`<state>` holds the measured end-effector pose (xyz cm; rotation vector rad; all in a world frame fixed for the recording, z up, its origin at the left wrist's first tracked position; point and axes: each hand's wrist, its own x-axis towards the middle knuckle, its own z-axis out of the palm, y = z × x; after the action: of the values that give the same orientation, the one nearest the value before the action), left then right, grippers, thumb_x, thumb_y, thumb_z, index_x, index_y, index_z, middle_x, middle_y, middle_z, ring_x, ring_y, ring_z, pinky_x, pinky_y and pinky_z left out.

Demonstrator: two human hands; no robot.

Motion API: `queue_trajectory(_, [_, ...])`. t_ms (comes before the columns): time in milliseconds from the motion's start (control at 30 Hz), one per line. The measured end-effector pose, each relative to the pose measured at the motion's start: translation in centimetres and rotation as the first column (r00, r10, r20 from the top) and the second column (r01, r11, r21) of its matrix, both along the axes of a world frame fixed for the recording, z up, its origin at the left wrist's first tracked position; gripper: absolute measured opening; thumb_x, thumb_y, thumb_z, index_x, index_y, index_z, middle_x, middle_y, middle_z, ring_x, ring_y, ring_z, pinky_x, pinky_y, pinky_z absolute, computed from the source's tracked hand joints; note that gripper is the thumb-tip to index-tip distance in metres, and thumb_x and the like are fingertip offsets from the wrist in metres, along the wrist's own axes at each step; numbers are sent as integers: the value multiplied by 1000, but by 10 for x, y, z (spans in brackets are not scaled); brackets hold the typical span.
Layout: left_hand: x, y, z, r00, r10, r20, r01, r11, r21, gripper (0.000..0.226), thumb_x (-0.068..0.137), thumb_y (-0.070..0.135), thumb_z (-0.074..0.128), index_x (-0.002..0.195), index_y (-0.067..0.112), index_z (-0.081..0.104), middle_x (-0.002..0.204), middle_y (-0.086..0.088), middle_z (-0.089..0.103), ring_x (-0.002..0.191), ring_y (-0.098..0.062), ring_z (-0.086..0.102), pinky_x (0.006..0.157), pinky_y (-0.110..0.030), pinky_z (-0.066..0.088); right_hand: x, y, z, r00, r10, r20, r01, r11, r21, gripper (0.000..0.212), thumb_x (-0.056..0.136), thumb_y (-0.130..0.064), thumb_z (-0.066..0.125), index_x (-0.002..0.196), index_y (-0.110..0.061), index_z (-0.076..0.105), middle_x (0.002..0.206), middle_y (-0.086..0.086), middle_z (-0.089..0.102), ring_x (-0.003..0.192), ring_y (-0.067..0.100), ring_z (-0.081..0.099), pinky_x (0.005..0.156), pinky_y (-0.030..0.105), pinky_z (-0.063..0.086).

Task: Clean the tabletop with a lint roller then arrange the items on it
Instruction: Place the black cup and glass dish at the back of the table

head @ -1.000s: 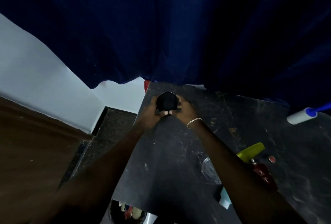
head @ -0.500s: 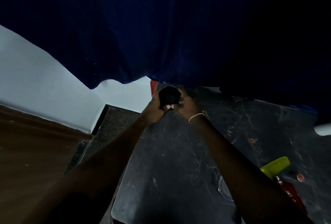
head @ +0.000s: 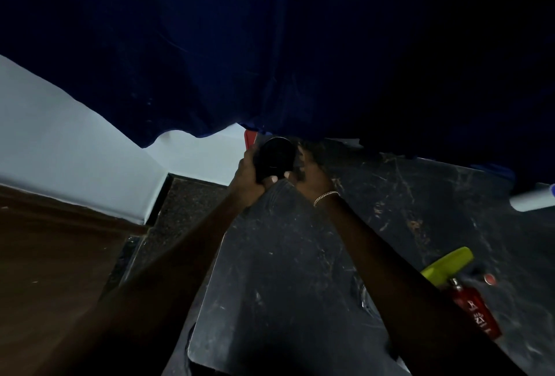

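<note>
A round black container (head: 275, 158) stands at the far left corner of the dark marble tabletop (head: 405, 210), just under the hem of a blue curtain. My left hand (head: 247, 176) grips its left side and my right hand (head: 310, 173), with a thin bracelet at the wrist, grips its right side. The white lint roller (head: 531, 200) with a blue handle lies at the far right edge of the view, blurred and partly cut off.
A lime-green item (head: 447, 263), a red bottle (head: 477, 311) and a small red cap (head: 489, 279) lie on the right of the table. A red object (head: 250, 139) stands behind the container. The blue curtain (head: 270, 45) hangs over the table's back edge. Wooden floor lies left.
Both hands have carried the black container farther back toward the curtain. The view has shifted, so the lint roller sits nearer the right edge.
</note>
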<state>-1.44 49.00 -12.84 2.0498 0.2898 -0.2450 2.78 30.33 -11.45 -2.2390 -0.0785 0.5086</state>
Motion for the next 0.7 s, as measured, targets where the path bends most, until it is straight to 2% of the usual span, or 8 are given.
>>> queue_trajectory(67, [-18,2,2,999,21,25,-22,997,76,99,82,49,76,155,45,10,159,1,33,130,-6,35,104,-35,39,-14,-8,3,999,7,40,-6,999,-36,85,89,-34,66,155,-33,13,150,12,46,128,31,54,105,48,47])
queue_trajectory(133, [-40,3,4,997,-4,80,-9,987,163,98,87,59,69,159,41,5,167,3,19,137,-5,28,107,-34,35,-31,-17,8,993,26,112,-17,997,-79,83,90,-44,63,155,-36,11,150,13,46,129,31,53,107,44,45])
queue_trajectory(233, [-75,0,6,990,-50,135,7,954,299,96,91,73,54,162,34,1,172,1,8,158,-20,15,119,-43,29,-62,-30,12,951,113,287,-53,976,-209,79,91,-52,57,156,-25,20,157,9,36,142,27,39,113,33,27])
queue_trajectory(300, [-97,-7,8,988,-81,135,27,933,360,94,92,78,44,163,35,-1,174,1,3,161,-24,6,123,-49,25,-83,-35,15,921,185,343,-82,952,-294,76,92,-55,52,155,-21,24,157,7,35,143,26,35,115,38,25])
queue_trajectory(400, [-126,-18,10,973,-175,149,91,887,453,89,96,75,39,164,33,1,174,1,4,161,-24,2,126,-53,24,-120,-41,17,891,249,381,-100,923,-370,73,94,-59,43,153,-19,28,157,7,35,143,26,36,116,49,29])
queue_trajectory(533, [-158,-38,8,955,-264,133,162,844,511,81,101,70,35,165,30,5,175,0,4,162,-20,0,129,-50,17,-167,-56,17,868,257,425,-78,916,-395,71,95,-57,44,153,-18,30,159,7,34,145,23,35,111,44,35])
queue_trajectory(700, [-186,-78,7,933,-346,97,262,841,473,79,102,64,34,165,29,3,175,0,0,161,-20,-5,130,-52,11,-213,-88,17,882,265,389,-73,894,-443,72,96,-57,43,153,-17,28,159,8,32,146,23,33,108,43,38])
